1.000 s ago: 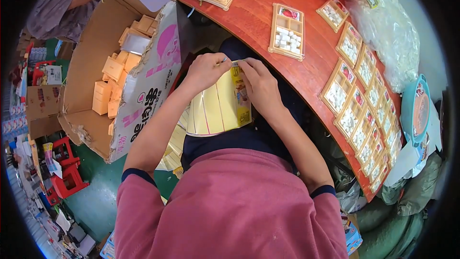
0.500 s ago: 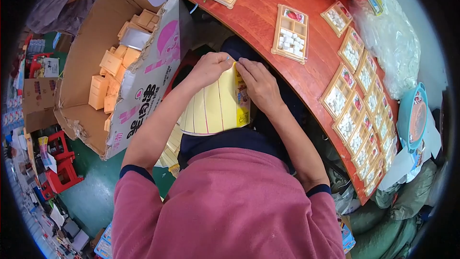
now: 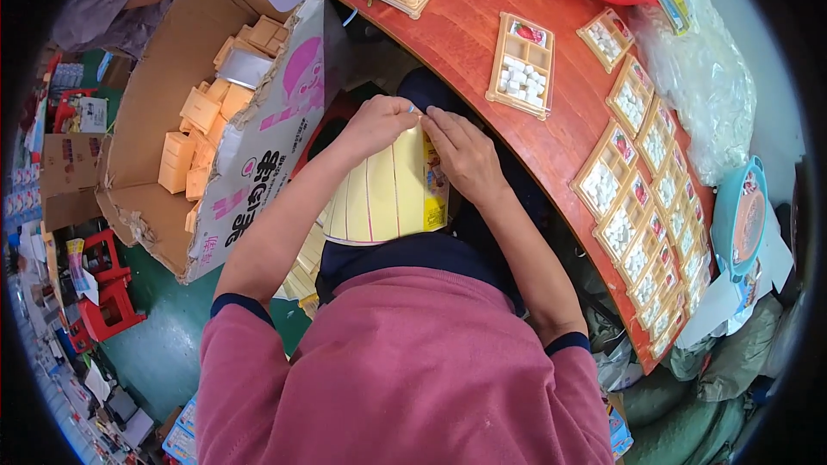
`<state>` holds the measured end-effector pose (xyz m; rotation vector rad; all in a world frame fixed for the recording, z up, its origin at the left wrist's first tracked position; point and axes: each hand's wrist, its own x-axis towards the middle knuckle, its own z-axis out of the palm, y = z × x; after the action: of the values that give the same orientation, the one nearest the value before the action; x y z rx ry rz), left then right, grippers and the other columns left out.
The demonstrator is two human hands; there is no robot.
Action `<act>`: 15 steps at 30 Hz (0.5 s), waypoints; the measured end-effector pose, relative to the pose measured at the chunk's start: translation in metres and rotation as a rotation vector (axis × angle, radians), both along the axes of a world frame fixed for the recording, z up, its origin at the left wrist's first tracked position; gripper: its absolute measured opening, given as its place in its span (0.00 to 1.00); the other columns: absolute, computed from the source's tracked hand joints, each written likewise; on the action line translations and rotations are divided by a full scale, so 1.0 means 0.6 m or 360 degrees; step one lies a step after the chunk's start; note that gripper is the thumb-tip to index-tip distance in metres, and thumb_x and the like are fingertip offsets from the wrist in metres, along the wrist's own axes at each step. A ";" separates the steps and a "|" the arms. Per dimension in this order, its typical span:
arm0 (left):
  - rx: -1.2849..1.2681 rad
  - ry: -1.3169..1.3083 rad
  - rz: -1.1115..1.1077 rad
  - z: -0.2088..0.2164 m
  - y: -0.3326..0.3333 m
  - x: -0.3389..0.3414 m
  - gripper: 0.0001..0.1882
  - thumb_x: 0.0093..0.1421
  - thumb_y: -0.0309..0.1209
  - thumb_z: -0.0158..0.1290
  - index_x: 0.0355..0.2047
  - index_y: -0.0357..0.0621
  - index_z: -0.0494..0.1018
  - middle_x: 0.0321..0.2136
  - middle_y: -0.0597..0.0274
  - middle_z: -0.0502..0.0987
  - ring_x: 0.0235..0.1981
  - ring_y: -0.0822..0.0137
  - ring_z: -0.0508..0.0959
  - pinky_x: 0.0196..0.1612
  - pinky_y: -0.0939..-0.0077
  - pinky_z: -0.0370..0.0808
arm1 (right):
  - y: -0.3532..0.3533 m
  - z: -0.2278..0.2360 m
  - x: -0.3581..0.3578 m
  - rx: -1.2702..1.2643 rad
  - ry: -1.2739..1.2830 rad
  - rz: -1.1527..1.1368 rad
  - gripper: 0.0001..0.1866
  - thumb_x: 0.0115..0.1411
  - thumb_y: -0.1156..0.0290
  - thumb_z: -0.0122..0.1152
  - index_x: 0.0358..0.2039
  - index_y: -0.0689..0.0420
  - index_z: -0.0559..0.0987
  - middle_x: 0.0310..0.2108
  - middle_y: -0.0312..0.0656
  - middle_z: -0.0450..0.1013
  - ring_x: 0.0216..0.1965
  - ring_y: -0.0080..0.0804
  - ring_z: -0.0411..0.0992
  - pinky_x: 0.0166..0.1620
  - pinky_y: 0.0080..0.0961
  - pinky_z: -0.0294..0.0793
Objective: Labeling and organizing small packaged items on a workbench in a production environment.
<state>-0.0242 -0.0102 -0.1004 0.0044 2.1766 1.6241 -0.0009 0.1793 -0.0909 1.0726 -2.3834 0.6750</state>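
Observation:
Across my lap lies a pale yellow card sheet point(image 3: 376, 194) with thin pink lines running down it. Its right side shows a brightly printed yellow strip point(image 3: 437, 207). At the far edge of the card, my left hand point(image 3: 379, 127) is closed in a pinch, its fingertips on the top corner. My right hand point(image 3: 467, 155) is closed there as well, thumb and fingers on the edge just beside the left. The fingertips nearly meet, and what lies between them is partly hidden.
On my left stands a big cardboard box point(image 3: 133, 133) holding several orange plastic trays point(image 3: 200, 109). The red-brown table point(image 3: 465, 47) curves along my right, bearing trays of white pieces point(image 3: 523, 77). A blue basket point(image 3: 725, 220) and clear plastic bag point(image 3: 698, 60) sit beyond. Red stools point(image 3: 116, 306) stand left.
Both hands stay at the card's far edge, with only a slight shift of the right fingers. The whole view has moved a little.

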 end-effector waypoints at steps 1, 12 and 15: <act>0.0002 0.0000 0.0006 -0.002 -0.001 0.000 0.13 0.53 0.35 0.50 0.28 0.36 0.76 0.18 0.56 0.75 0.20 0.71 0.74 0.28 0.75 0.70 | 0.001 0.001 -0.001 0.0016 -0.0020 0.0000 0.20 0.45 0.80 0.56 0.43 0.62 0.74 0.45 0.46 0.71 0.41 0.41 0.72 0.43 0.31 0.74; -0.0304 0.0252 -0.0008 0.052 0.011 0.012 0.12 0.50 0.34 0.48 0.24 0.35 0.74 0.16 0.48 0.73 0.19 0.57 0.75 0.26 0.68 0.70 | -0.035 0.026 0.016 -0.0632 -0.0730 -0.0510 0.07 0.54 0.74 0.58 0.31 0.64 0.79 0.26 0.47 0.75 0.23 0.35 0.74 0.29 0.25 0.73; -0.0395 0.0386 -0.0099 0.068 0.022 0.021 0.12 0.52 0.33 0.46 0.22 0.35 0.72 0.17 0.44 0.72 0.21 0.50 0.75 0.26 0.61 0.69 | -0.033 0.042 0.016 -0.0712 -0.0926 -0.0587 0.08 0.54 0.73 0.58 0.29 0.66 0.80 0.21 0.48 0.75 0.21 0.31 0.74 0.28 0.24 0.72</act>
<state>-0.0117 0.0030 -0.0594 0.2037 2.5215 1.3704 0.0089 0.1595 -0.0657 0.2517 -2.5888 1.4349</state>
